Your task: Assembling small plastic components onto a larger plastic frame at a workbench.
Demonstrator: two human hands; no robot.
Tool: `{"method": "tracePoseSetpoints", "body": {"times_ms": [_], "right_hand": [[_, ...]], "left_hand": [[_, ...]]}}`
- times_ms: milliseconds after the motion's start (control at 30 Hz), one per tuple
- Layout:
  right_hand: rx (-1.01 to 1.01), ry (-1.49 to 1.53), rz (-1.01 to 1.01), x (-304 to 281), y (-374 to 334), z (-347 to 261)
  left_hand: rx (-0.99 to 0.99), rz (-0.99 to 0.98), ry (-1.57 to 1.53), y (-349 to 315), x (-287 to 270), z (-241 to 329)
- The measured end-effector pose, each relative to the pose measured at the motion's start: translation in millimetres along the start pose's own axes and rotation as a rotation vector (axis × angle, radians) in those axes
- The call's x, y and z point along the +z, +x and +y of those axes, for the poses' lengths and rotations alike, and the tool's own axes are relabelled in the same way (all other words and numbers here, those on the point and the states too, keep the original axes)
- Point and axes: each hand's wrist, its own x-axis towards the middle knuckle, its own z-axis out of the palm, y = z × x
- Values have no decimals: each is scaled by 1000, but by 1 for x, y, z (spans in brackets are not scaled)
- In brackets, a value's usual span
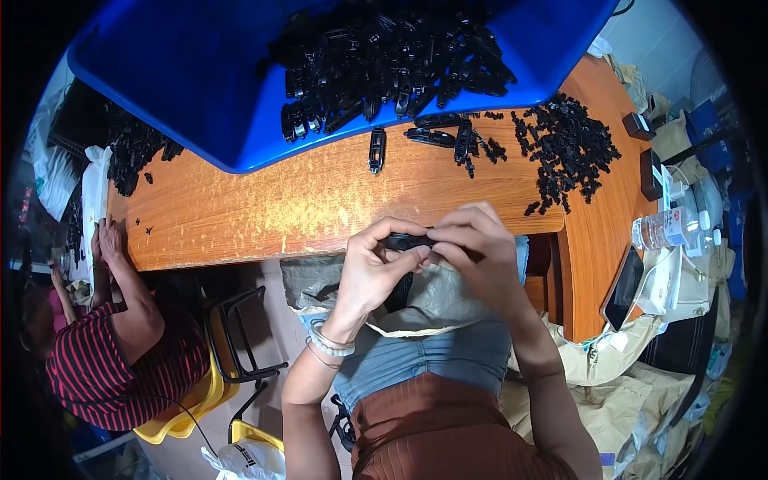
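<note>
My left hand [370,268], with beaded bracelets at its wrist, grips a small, long black plastic part [405,241] between thumb and fingers, just off the table's front edge. At that part's right end, the fingers of my right hand [482,246] are pinched together; what lies between their tips is mostly hidden. Beyond my hands, a similar black plastic part [377,150] lies alone on the wooden table [272,212]. A few more elongated parts [432,138] rest to its right, beside some small black pieces [494,150].
A blue bin [200,112] holding many black parts [392,60] spans the table's back. Tiny black pieces [566,152] are heaped at right, near a plastic bottle [668,227] and phone [623,286]. A grey bag [448,296] covers my lap. Another person [120,360] sits at left.
</note>
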Motion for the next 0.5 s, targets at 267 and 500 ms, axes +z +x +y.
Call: {"method": "tracePoseSetpoints", "body": {"times_ms": [267,500], "right_hand": [[615,433,-129,0,-11,5],[358,457,-251,1,-30,27]], "left_hand": [[14,-27,49,1,2,-2],[64,-73,542,32,-33,0]]}}
